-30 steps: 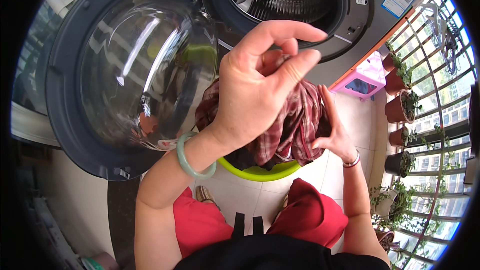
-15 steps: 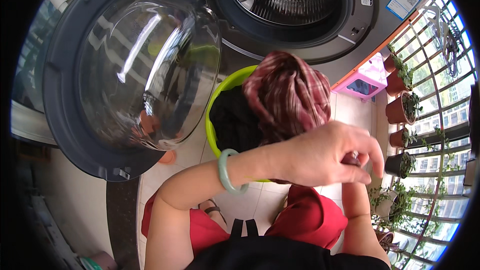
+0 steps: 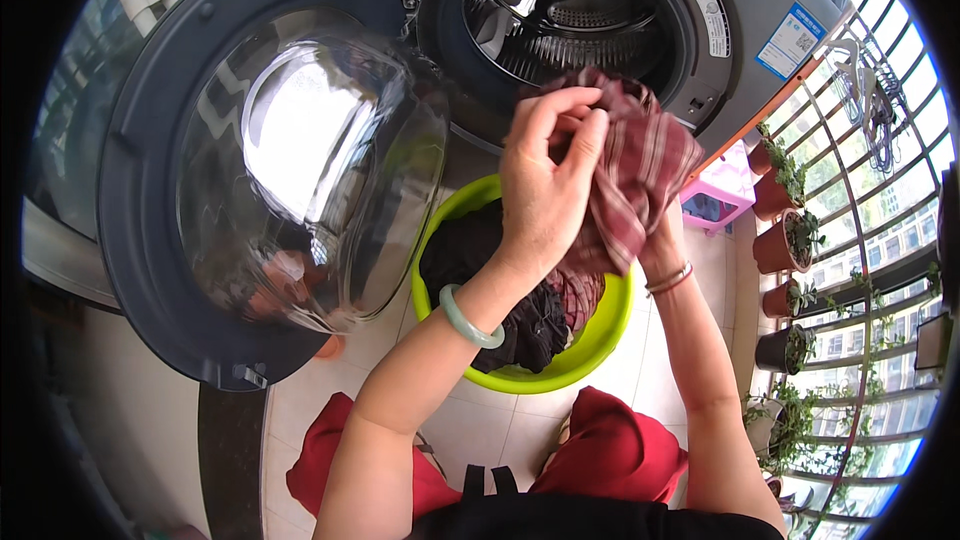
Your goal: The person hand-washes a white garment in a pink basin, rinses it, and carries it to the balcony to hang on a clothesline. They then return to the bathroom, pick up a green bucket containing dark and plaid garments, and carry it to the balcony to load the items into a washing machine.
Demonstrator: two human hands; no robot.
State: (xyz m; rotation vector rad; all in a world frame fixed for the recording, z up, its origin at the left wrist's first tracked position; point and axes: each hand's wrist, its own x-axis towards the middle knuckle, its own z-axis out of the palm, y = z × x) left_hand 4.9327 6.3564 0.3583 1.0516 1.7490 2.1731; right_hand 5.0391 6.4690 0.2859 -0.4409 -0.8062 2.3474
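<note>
A dark red plaid garment (image 3: pixel 640 165) is bunched up between my hands, in front of the washing machine's round opening and above a lime-green basin. My left hand (image 3: pixel 550 165), with a pale green bangle on its wrist, has its fingers curled at the garment's upper left edge. Beneath the cloth's right side, my right hand (image 3: pixel 663 242) holds it, its fingers mostly covered by the fabric. Black clothes (image 3: pixel 535 325) and more plaid cloth lie in the basin (image 3: pixel 607 340).
The grey front-loading washing machine (image 3: pixel 735 70) stands open, its metal drum (image 3: pixel 590 25) showing. Its glass door (image 3: pixel 300 160) swings out to the left. At the right are a pink stool (image 3: pixel 722 195), potted plants (image 3: pixel 783 242) and a barred window with hangers (image 3: pixel 868 90).
My left hand has moved up and left from low on the right. The plaid garment is raised toward the drum, my right hand has come up with it, and more of the basin shows.
</note>
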